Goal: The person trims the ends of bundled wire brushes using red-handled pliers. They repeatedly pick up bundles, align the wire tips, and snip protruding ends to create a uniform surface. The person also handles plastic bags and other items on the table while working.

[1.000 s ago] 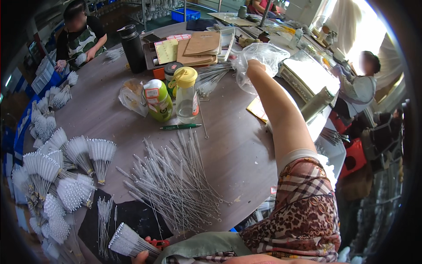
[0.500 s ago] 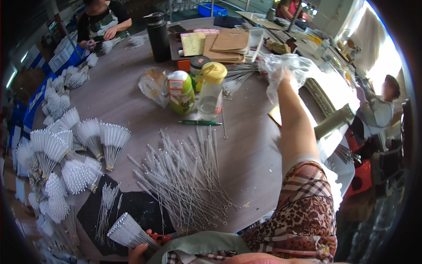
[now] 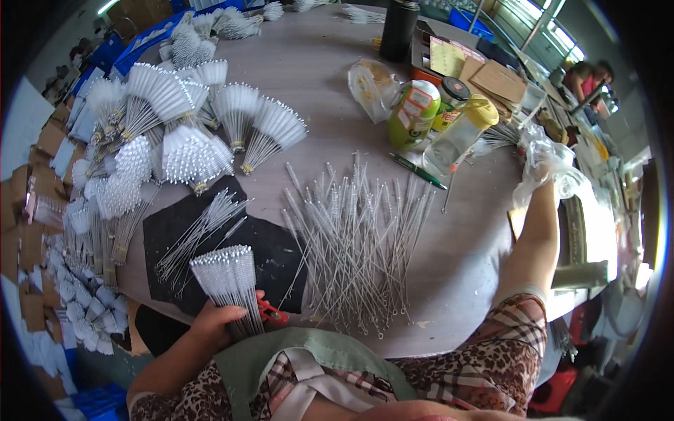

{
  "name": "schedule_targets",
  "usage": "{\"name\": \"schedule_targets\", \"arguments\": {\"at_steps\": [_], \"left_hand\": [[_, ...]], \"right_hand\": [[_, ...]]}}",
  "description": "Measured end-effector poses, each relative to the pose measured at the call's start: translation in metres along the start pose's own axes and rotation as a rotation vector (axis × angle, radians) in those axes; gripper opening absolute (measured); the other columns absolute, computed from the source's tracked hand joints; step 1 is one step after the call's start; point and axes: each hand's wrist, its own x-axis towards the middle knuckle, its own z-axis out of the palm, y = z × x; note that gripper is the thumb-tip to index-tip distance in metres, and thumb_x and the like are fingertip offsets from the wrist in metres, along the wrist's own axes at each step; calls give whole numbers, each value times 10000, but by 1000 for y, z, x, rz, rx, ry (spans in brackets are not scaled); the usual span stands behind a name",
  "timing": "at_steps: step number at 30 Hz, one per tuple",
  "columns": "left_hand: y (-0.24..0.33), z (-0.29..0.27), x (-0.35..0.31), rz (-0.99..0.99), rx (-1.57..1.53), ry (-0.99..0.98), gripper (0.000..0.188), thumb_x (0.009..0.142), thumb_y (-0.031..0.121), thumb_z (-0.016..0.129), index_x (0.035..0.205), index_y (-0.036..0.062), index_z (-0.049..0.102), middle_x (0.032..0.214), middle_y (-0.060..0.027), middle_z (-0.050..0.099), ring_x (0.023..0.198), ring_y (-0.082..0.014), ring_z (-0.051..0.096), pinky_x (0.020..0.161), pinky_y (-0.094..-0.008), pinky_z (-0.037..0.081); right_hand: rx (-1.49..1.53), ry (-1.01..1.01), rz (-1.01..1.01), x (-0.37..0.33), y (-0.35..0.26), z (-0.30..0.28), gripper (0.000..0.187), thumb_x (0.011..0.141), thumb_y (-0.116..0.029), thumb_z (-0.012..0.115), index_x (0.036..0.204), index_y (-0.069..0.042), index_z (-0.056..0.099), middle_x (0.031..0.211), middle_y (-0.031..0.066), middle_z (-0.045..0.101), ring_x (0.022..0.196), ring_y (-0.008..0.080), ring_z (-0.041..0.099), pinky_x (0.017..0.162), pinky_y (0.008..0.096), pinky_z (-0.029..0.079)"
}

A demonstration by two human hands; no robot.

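My left hand [image 3: 219,321], near the front edge of the table, is closed around a bundle of thin wire brushes [image 3: 228,281] with white bristle tips, held upright. A red clip-like object [image 3: 272,313] shows beside the bundle at my fingers; its kind is unclear. My right arm stretches to the far right, where my right hand [image 3: 542,178] is inside or behind a crumpled clear plastic bag [image 3: 554,165], with its fingers hidden. Between my arms lies a spread of loose wire brushes [image 3: 358,245] with looped ends. A smaller pile of brushes [image 3: 200,235] rests on a black cloth [image 3: 270,259].
Tied brush bundles [image 3: 175,98] are heaped at the left. Further back stand a green bottle [image 3: 411,119], a jar [image 3: 449,102], a yellow-lidded pitcher [image 3: 456,144] and a black flask [image 3: 399,31]. A green pen [image 3: 419,172] lies before them. Brown envelopes [image 3: 495,81] are stacked behind.
The view has swung left, so the table's things sit further right. More of my left hand and its brush bundle shows. My right hand stays at the plastic bag.
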Motion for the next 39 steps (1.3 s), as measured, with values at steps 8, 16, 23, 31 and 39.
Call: {"name": "schedule_targets", "arguments": {"at_steps": [8, 16, 23, 31, 39], "left_hand": [[-1, 2, -4, -7, -33, -6, 519, 705, 35, 546, 1200, -64, 425, 1115, -170, 551, 938, -255, 597, 829, -390, 501], [3, -5, 6, -34, 61, -98, 499, 710, 49, 472, 1187, -89, 423, 1043, -215, 549, 911, -300, 599, 819, -423, 506], [-2, -6, 3, 12, 27, -69, 500, 700, 4, 482, 1187, -91, 416, 1054, -190, 538, 915, -289, 587, 838, -426, 493], [-4, -9, 9, 38, 115, -151, 509, 717, 63, 455, 1198, -98, 417, 1094, -201, 540, 1001, -290, 560, 880, -422, 475], [-8, -20, 9, 8, 115, -121, 544, 703, 60, 457, 1221, -93, 393, 1119, -209, 533, 927, -297, 593, 828, -420, 506]], "right_hand": [[32, -29, -45, -1, -7, -2, 288, 855, -240, 489, 1073, -57, 536, 998, 90, 547, 894, 234, 522, 723, 381, 411], [324, -47, -226, -45, 35, -28, 283, 847, -249, 528, 968, 2, 577, 820, 97, 604, 717, 225, 590, 575, 401, 481], [-176, 288, -141, -246, -98, -137, 273, 863, -239, 547, 951, 16, 593, 699, 116, 624, 600, 167, 612, 552, 291, 492], [691, -570, 166, -232, -101, 0, 449, 870, -387, 544, 1106, -5, 537, 976, 122, 587, 806, 182, 609, 662, 304, 525], [-170, 360, 423, -79, -80, -42, 435, 818, -455, 547, 1197, -242, 543, 1417, 203, 255, 1267, 424, 292, 983, 529, 312]]}}
